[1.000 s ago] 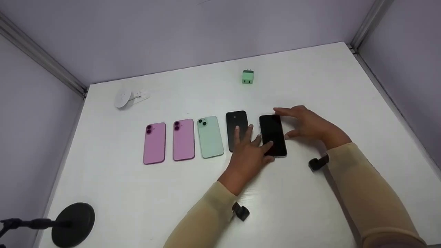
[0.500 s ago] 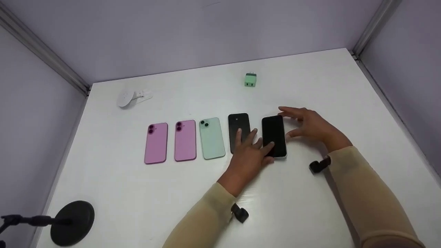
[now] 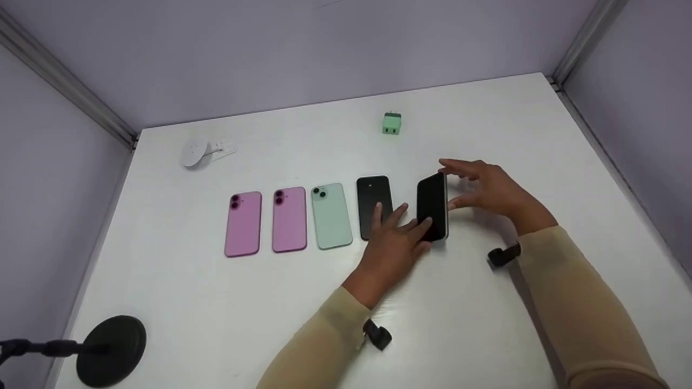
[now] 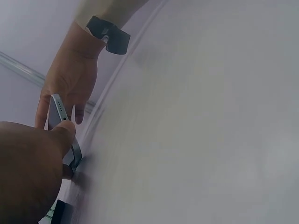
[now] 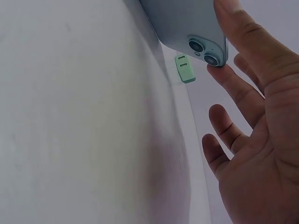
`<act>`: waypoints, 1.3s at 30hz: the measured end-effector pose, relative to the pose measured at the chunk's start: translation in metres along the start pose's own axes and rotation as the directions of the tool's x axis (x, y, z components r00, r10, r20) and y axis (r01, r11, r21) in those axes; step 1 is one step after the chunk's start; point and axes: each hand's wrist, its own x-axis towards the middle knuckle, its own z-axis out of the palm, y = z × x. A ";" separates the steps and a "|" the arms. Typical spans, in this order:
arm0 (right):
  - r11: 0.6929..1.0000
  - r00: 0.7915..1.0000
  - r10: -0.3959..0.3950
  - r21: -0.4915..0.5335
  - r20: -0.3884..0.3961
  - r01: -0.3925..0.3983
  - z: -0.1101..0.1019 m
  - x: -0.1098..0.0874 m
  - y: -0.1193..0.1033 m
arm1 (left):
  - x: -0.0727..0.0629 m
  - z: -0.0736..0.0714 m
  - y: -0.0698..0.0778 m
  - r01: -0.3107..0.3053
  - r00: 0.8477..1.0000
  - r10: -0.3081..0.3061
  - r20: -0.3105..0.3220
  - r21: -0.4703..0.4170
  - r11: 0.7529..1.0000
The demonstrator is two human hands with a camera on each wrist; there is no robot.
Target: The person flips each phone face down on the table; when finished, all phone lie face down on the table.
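A smartphone [image 3: 430,200] with a black screen is tilted, its right long edge raised off the white table [image 3: 216,313]. Its pale blue-green back [image 5: 187,23] with two lenses shows in the right wrist view. My right hand [image 3: 489,192] pinches it, thumb at the raised edge and index fingertip at the camera corner. Fingers of my left hand [image 3: 389,251] lie spread, one on the tilted screen and others over a black smartphone [image 3: 373,189] lying flat. In the left wrist view the thumb [image 4: 67,128] of my left hand is at the phone's bottom end.
Left of the black phone lie a mint smartphone [image 3: 331,219] and two pink smartphones [image 3: 289,221], backs up. A green charger plug [image 3: 391,124] stands farther back. A white disc [image 3: 194,154] is at the back left, a black round stand [image 3: 111,351] at the front left.
The phone at the right lay flat and is now tilted, its right edge lifted. My right hand has risen slightly with it; my left hand stays nearly in place.
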 end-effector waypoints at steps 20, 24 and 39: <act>0.999 0.999 -0.044 0.000 -0.016 0.044 0.005 0.004 -0.017 | -0.002 0.000 0.008 0.034 0.999 -0.039 -0.026 -0.165 0.986; 0.999 0.999 -0.048 0.015 -0.010 0.049 0.008 0.003 -0.020 | -0.003 0.001 0.011 0.064 0.996 -0.076 -0.041 -0.244 0.968; 0.997 0.997 -0.071 0.031 -0.002 0.071 0.032 0.012 -0.022 | -0.007 0.004 0.011 0.096 0.970 -0.175 -0.170 -0.397 0.913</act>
